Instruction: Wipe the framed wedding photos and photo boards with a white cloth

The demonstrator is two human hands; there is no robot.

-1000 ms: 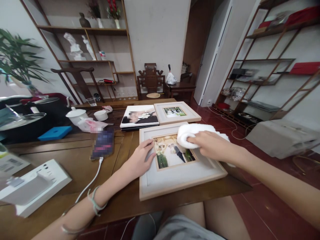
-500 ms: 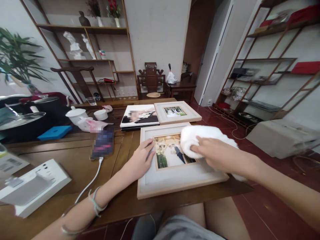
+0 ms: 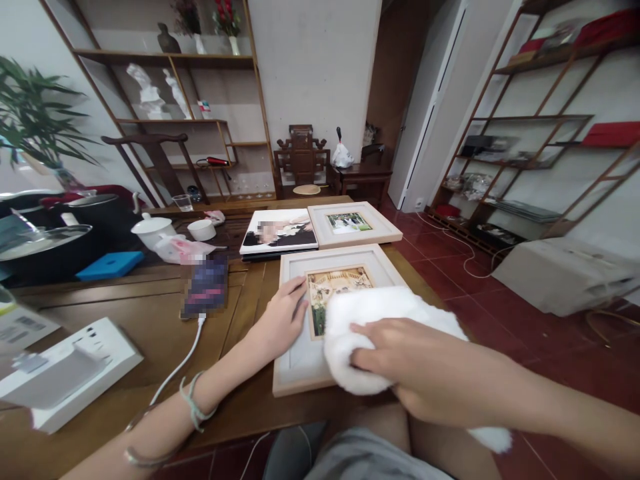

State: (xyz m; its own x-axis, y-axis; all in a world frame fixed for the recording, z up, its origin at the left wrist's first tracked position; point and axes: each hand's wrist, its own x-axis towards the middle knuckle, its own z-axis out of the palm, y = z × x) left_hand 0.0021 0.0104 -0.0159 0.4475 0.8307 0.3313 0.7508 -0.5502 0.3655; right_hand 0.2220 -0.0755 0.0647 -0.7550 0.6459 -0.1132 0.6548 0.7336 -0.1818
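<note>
A light wooden picture frame (image 3: 295, 267) with a wedding photo lies flat at the table's near edge. My left hand (image 3: 281, 318) rests on the frame's left border, fingers stretched flat, holding nothing. My right hand (image 3: 400, 363) is closed on a fluffy white cloth (image 3: 367, 317) that presses on the lower right of the frame and covers much of the photo. The cloth's tail hangs past my right wrist.
Behind the frame lie a smaller frame (image 3: 353, 227) and a photo album (image 3: 277, 233). A phone (image 3: 206, 287) on a white cable, a white box (image 3: 65, 373), a blue pad (image 3: 110, 265), a teapot and bowl (image 3: 155, 233) and dark pots (image 3: 45, 240) crowd the wooden table (image 3: 150, 320).
My right hand has drawn the white cloth from the frame's upper right down toward its near edge. The left hand has stayed on the left border.
</note>
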